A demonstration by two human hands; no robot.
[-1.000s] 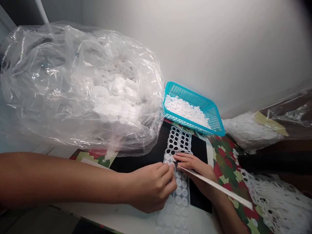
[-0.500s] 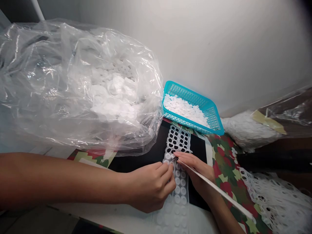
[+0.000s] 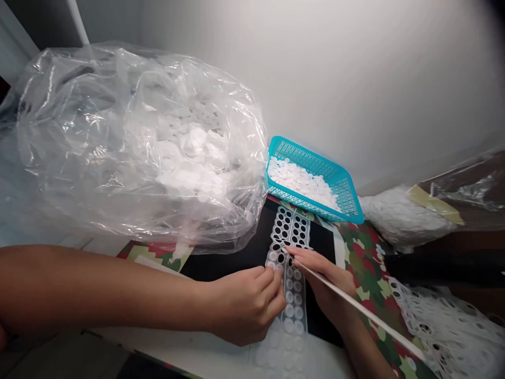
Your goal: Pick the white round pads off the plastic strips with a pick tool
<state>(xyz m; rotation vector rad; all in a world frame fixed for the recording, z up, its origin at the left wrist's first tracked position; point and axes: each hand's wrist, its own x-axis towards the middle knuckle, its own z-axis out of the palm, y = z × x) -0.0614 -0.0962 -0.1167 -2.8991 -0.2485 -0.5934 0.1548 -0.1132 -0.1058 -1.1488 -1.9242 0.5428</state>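
Nearest, well short of basket point(image 3: 315, 158): left hand point(image 3: 240, 305), fingers curled, thumb and forefinger tips pinched on strip point(image 3: 294, 310). Strip flat on black mat point(image 3: 232, 258), far end just shy of basket's near rim. Right hand point(image 3: 323, 276) slightly closer to basket, fingers stretched, tips on strip. Thin white rod point(image 3: 366, 313) along it; cannot tell whether gripped.

Versus a second ago: barely any shift, both hands on same row. Empty-hole zone on basket side maybe one hole longer, not certain. Reads as slow one-by-one work, near part of strip unpunched.

Room: tight. Clear bag point(image 3: 118, 147) crowding left of basket, punched scrap point(image 3: 442, 321) and second bag point(image 3: 398, 216) to its right, wall point(image 3: 355, 79) right behind it.
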